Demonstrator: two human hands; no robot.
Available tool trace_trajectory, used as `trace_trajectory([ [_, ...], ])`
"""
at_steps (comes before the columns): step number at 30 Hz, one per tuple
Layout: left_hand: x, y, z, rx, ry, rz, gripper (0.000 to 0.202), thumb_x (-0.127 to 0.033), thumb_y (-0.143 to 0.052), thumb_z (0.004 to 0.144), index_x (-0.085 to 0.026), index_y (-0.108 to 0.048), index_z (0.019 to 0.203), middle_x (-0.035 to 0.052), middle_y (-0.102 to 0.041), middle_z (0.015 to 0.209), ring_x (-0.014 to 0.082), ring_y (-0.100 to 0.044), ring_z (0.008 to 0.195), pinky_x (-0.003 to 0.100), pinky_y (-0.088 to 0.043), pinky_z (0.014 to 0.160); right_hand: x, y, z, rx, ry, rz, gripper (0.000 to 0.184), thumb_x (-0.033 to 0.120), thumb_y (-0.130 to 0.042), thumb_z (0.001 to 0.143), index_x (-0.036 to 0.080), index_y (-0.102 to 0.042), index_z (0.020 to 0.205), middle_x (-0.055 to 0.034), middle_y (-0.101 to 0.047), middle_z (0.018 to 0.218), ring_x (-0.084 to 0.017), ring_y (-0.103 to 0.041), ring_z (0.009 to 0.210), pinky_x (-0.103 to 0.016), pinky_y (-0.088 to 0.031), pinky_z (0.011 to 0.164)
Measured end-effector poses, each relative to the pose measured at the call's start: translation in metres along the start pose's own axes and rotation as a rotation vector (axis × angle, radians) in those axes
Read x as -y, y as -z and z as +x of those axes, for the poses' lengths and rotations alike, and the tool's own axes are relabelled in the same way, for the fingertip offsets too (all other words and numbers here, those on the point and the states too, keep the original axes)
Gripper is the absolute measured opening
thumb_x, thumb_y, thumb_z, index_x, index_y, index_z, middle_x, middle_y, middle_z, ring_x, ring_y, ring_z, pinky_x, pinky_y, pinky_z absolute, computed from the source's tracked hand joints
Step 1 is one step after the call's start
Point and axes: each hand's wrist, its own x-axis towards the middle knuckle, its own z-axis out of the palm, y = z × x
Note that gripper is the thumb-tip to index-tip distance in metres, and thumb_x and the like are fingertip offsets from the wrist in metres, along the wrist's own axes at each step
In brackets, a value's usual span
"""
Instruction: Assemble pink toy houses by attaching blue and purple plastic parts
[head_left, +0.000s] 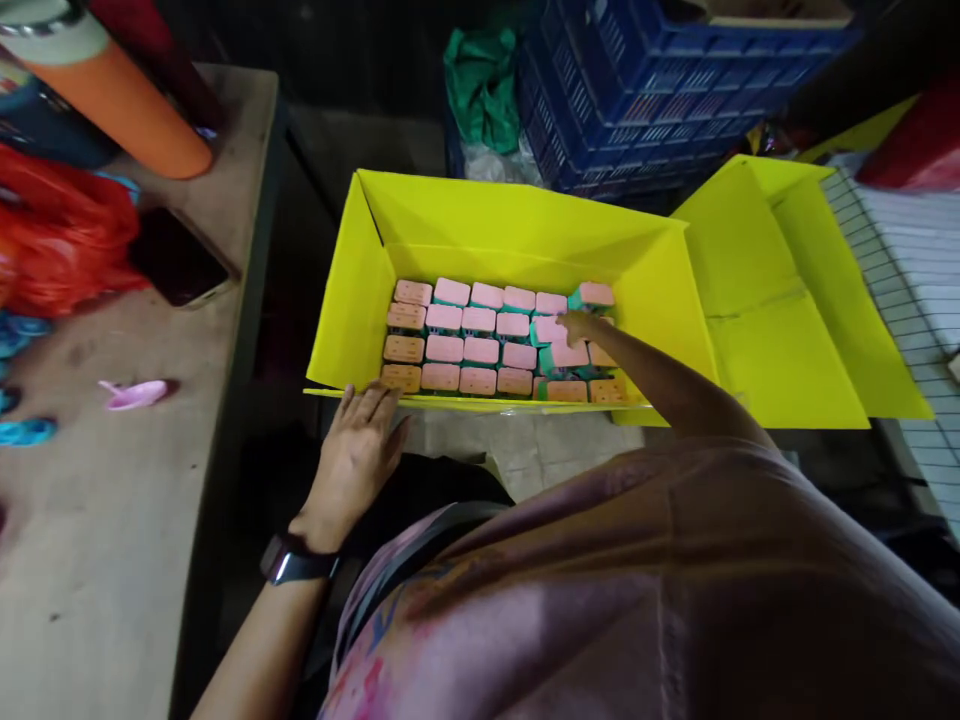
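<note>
A long yellow box [525,225] stands open in front of me, with rows of small pink-topped, green-sided blocks [478,350] on its bottom. My left hand [356,445] is closed over the near rim at the left corner, fingers on the edge and thumb on the outer side. Inside the box, my right hand [583,328] has its fingers closed at the right end of one pink-and-green block [547,330]. That block and its neighbours sit somewhat askew, while the rows on the left are straight. The right fingertips are partly hidden.
On the left, a wooden table [127,520] carries an orange bottle [142,110], a red plastic bag [60,240], a phone [180,258] and a small pink piece [135,394]. Blue crates [622,100] are stacked behind the box. Yellow flaps [787,310] extend right toward a wire rack [907,300].
</note>
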Motion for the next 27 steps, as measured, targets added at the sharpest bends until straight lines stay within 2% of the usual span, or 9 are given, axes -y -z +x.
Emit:
trace_trajectory([
  [2,0.001,0.001,0.000,-0.007,0.002,0.003,0.044,-0.035,-0.046,0.104,-0.008,-0.062,0.136,0.0214,-0.065,0.137,0.0344,-0.062,0.129,0.055,-0.039,0.122,-0.020,-0.020,-0.002,-0.012,-0.006,-0.022,0.107,0.043,-0.092,0.068,0.015,-0.043,0.159,-0.0236,-0.038,0.162,-0.047,-0.033,0.148,-0.058,-0.031,0.119],
  [4,0.000,0.002,0.004,-0.003,0.014,0.021,0.044,-0.035,-0.045,0.104,-0.009,-0.062,0.135,0.0207,-0.066,0.136,0.0347,-0.062,0.128,0.056,-0.040,0.121,-0.030,-0.035,0.004,-0.022,-0.004,-0.023,0.114,0.044,-0.089,0.074,0.015,-0.029,0.165,-0.0234,-0.022,0.170,-0.043,-0.021,0.155,-0.055,-0.022,0.125],
  [8,-0.005,0.004,0.018,0.022,0.026,0.051,0.041,-0.034,-0.045,0.103,-0.010,-0.066,0.130,0.0192,-0.069,0.130,0.0346,-0.064,0.123,0.057,-0.040,0.120,-0.025,-0.052,0.032,-0.016,-0.105,0.016,0.116,0.053,-0.085,0.080,0.019,-0.016,0.167,-0.0234,-0.010,0.172,-0.043,-0.020,0.155,-0.057,-0.028,0.123],
  [12,-0.011,0.003,0.026,0.047,0.059,0.016,0.038,-0.033,-0.045,0.102,-0.015,-0.067,0.127,0.0160,-0.072,0.127,0.0329,-0.067,0.119,0.061,-0.037,0.120,-0.008,-0.052,0.048,-0.076,-0.214,0.038,0.109,0.052,-0.084,0.080,0.016,-0.023,0.164,-0.0293,-0.017,0.166,-0.049,-0.030,0.148,-0.063,-0.034,0.117],
  [16,-0.010,0.001,0.030,0.018,0.091,-0.119,0.038,-0.033,-0.048,0.100,-0.018,-0.066,0.129,0.0145,-0.071,0.128,0.0320,-0.066,0.121,0.059,-0.042,0.119,0.002,-0.029,0.041,-0.195,-0.130,0.041,0.095,0.038,-0.085,0.081,0.012,-0.035,0.157,-0.0287,-0.025,0.161,-0.046,-0.035,0.145,-0.054,-0.035,0.118],
  [19,-0.005,0.004,0.047,0.010,0.101,-0.334,0.044,-0.040,-0.053,0.099,-0.018,-0.063,0.136,0.0146,-0.066,0.136,0.0305,-0.062,0.130,0.051,-0.048,0.117,0.015,0.006,0.017,-0.324,0.172,0.072,0.091,0.025,-0.084,0.079,0.018,-0.037,0.157,-0.0198,-0.027,0.163,-0.037,-0.030,0.150,-0.046,-0.030,0.124],
  [23,0.005,0.022,0.090,0.039,0.204,-0.750,0.075,-0.053,-0.077,0.083,-0.019,-0.055,0.147,0.0175,-0.057,0.150,0.0344,-0.052,0.143,0.056,-0.044,0.121,0.072,0.060,-0.049,-0.502,0.913,0.213,0.083,0.024,-0.085,0.078,0.029,-0.046,0.151,-0.0116,-0.025,0.166,-0.034,-0.027,0.154,-0.050,-0.032,0.126],
  [25,0.010,0.034,0.109,0.102,0.268,-1.046,0.087,-0.054,-0.083,0.075,-0.020,-0.052,0.150,0.0191,-0.055,0.152,0.0381,-0.052,0.143,0.058,-0.050,0.114,0.106,0.079,-0.092,-0.484,1.116,0.240,0.074,0.031,-0.085,0.082,0.034,-0.051,0.148,-0.0074,-0.020,0.169,-0.035,-0.025,0.156,-0.053,-0.035,0.125],
  [27,0.014,0.046,0.117,0.223,0.293,-1.327,0.089,-0.052,-0.087,0.070,-0.021,-0.055,0.147,0.0182,-0.060,0.145,0.0392,-0.062,0.131,0.056,-0.059,0.102,0.132,0.090,-0.127,-0.433,1.236,0.245,0.068,0.036,-0.084,0.086,0.038,-0.054,0.147,-0.0035,-0.018,0.171,-0.036,-0.025,0.157,-0.054,-0.036,0.124],
])
